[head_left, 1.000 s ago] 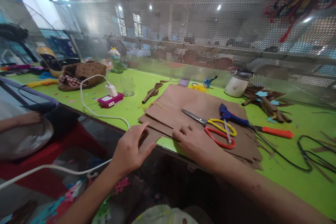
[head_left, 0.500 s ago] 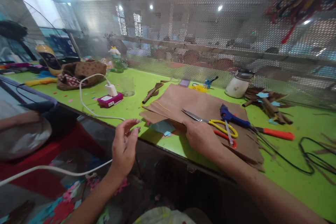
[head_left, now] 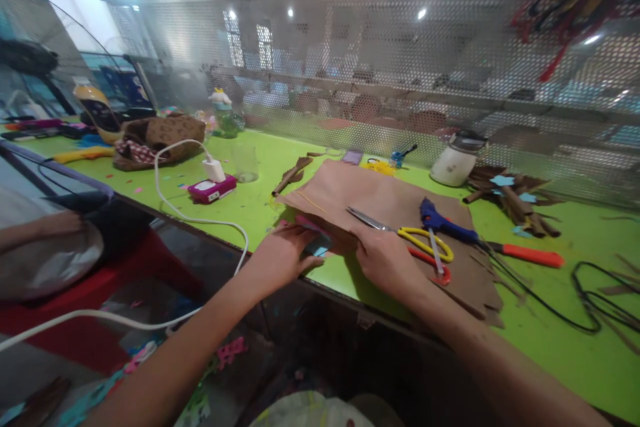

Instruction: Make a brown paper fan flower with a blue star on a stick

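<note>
Brown kraft paper sheets (head_left: 340,190) lie stacked on the green table. My right hand (head_left: 383,257) pinches their front edge and holds it raised. Under that edge, my left hand (head_left: 283,253) has its fingers and thumb around blue paper (head_left: 320,245), with a bit of pink paper beside it; the fingertips are partly hidden. On top of the brown sheets rest scissors (head_left: 425,240) with one yellow and one red handle loop, close to my right hand. A blue glue gun (head_left: 445,223) lies across them, its cable trailing right.
A purple box with a white charger (head_left: 213,188), a clear cup (head_left: 245,163) and a brown bag (head_left: 160,140) stand to the left. A white jar (head_left: 455,161) and rolled brown paper pieces (head_left: 520,203) are at the right. A perforated screen (head_left: 350,80) runs behind. Someone sits at far left.
My left hand has moved right and forward, from beyond the table's edge to the blue paper under the brown sheets. My right hand keeps hold of the sheets' edge.
</note>
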`<state>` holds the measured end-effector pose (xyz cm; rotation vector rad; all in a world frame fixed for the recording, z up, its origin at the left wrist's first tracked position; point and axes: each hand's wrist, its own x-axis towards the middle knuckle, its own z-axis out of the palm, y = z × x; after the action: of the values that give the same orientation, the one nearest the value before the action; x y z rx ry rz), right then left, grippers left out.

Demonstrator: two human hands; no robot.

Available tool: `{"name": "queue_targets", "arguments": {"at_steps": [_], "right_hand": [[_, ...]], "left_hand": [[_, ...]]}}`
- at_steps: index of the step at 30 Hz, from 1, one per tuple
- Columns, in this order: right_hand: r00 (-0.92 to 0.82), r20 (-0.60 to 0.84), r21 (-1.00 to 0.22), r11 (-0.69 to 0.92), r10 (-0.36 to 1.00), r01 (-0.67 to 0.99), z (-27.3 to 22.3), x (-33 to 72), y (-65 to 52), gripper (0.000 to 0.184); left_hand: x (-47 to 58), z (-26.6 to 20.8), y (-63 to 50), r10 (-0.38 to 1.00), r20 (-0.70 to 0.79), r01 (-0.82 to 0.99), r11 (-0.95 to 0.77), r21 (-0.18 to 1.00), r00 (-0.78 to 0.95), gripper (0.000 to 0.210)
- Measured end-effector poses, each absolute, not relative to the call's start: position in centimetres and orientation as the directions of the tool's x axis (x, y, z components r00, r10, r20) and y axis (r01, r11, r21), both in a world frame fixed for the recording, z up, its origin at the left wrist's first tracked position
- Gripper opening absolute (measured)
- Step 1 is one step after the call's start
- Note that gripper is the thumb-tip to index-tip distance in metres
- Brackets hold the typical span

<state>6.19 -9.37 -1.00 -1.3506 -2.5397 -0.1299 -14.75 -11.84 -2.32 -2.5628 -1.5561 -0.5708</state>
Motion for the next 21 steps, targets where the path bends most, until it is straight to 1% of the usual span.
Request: {"name": "queue_targets", "arguments": {"at_steps": [3,5,7,10,13,15,17,19,21], "right_hand": [[-0.533,0.263,-0.053,0.564,0.804,0.824,-1.1,6.2,-9.4,0.028],[-0.533,0.27,-0.057,0.566,0.802,0.822,-1.1,6.2,-9.4,0.029],[-0.533,0.281,-0.056,0.568,0.798,0.821,-1.0,6.2,-9.4,0.031],[-0.533,0.273,-0.055,0.566,0.801,0.823,-0.9,6.2,-9.4,0.031],[-0.529,0.261,-0.057,0.56,0.807,0.826,-0.8,6.1,-9.4,0.032],[-0.532,0.256,-0.056,0.561,0.807,0.826,-0.8,6.1,-9.3,0.029],[-0.538,0.256,-0.05,0.567,0.803,0.822,-0.9,6.0,-9.4,0.027],[-0.543,0.263,-0.039,0.572,0.797,0.82,-1.0,5.9,-9.5,0.026],[-0.55,0.263,-0.021,0.575,0.793,0.818,-1.1,5.7,-9.8,0.025]], "left_hand": [[-14.2,-2.4,-11.8,0.836,0.339,0.879,-0.473,0.052,0.43,0.031],[-14.1,-2.5,-11.9,0.822,0.328,0.863,-0.504,0.038,0.466,0.028],[-14.3,-2.6,-11.8,0.83,0.329,0.866,-0.496,0.063,0.451,0.027],[-14.8,-3.1,-11.6,0.846,0.416,0.893,-0.425,0.149,0.333,0.023],[-15.2,-3.2,-12.1,0.802,0.571,0.876,-0.392,0.281,0.176,0.02],[-15.1,-2.8,-13.3,0.772,0.636,0.841,-0.34,0.421,-0.006,0.018],[-14.9,-1.9,-14.8,0.747,0.633,0.77,-0.279,0.574,-0.201,0.016],[-14.6,-0.8,-16.3,0.71,0.602,0.665,-0.253,0.703,-0.366,0.013],[-14.5,0.5,-17.1,0.664,0.562,0.492,-0.32,0.809,-0.493,0.012]]}}
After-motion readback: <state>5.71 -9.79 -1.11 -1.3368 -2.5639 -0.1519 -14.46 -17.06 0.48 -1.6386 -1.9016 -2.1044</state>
